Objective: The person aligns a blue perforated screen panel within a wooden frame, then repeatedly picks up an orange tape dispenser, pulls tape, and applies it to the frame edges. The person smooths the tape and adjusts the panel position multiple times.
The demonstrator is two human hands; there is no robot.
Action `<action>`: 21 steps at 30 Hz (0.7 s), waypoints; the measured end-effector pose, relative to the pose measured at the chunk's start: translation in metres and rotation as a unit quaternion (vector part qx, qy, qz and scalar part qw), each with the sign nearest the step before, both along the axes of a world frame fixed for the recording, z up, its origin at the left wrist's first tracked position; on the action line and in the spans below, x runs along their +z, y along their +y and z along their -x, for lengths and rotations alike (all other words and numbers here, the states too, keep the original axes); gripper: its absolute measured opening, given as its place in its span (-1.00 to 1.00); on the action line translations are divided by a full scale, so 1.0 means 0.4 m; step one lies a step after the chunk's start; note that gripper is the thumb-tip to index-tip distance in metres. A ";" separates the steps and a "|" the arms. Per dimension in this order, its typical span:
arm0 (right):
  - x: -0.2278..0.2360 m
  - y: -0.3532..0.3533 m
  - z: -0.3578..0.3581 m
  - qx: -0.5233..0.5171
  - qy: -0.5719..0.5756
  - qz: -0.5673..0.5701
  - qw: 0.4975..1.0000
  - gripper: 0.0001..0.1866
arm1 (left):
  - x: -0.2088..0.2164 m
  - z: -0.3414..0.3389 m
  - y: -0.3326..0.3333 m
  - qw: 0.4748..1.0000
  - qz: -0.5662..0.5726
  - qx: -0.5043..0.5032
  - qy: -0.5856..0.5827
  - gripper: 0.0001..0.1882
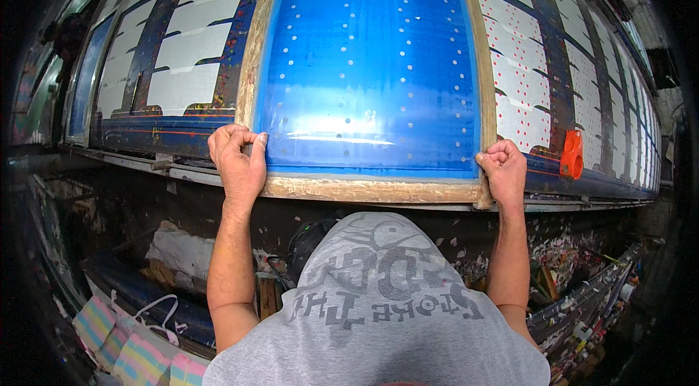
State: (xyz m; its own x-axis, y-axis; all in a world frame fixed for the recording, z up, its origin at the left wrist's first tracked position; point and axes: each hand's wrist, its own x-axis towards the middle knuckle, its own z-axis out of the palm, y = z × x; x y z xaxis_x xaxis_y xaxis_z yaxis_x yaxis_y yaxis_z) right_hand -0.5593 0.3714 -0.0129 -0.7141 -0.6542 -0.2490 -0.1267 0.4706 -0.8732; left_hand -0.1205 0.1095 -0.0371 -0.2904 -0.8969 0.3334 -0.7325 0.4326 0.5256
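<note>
A wooden-framed printing screen (364, 73) with blue mesh and rows of pale dots lies in front of me across the long table. My left hand (239, 160) is closed on the left side rail near the front corner, its thumb over the inner edge. My right hand (507, 168) grips the right rail near the other front corner, fingers curled in. To the right of the screen lie white fabric pieces (520, 66) carrying red dots. Plain white pieces (193, 44) lie to the left. What is under the screen is hidden.
An orange-red plastic holder with a round hole (573, 157) sits on the table's front edge at right. Below the table are a crumpled pale cloth (186, 251), scraps and clutter. Striped pastel pieces (142, 357) lie at lower left. Another screen (87, 91) stands at far left.
</note>
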 end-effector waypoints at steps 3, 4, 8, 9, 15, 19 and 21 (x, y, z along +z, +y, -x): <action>0.000 -0.001 0.000 0.001 0.016 -0.012 1.000 -0.74 | 0.000 0.000 0.000 1.000 0.000 -0.001 0.001 -0.84; 0.000 -0.001 0.000 0.000 0.013 -0.009 1.000 -0.74 | 0.000 0.000 0.001 1.000 -0.001 -0.002 0.003 -0.84; -0.003 -0.001 0.000 -0.003 0.017 -0.017 1.000 -0.74 | -0.001 0.001 0.001 1.000 -0.001 0.000 0.005 -0.83; -0.004 -0.001 0.000 -0.002 0.022 -0.021 1.000 -0.74 | -0.001 0.001 0.002 1.000 0.004 0.004 -0.002 -0.83; -0.002 -0.002 -0.002 0.000 0.015 -0.014 1.000 -0.75 | -0.004 0.008 0.007 0.999 0.026 0.012 -0.018 -0.81; 0.000 -0.003 -0.005 0.002 0.023 -0.019 1.000 -0.75 | 0.005 0.012 0.010 0.998 0.039 0.016 -0.038 -0.74; 0.000 -0.003 -0.005 0.002 0.028 -0.016 0.999 -0.75 | 0.011 0.017 0.015 0.998 0.043 0.020 -0.047 -0.68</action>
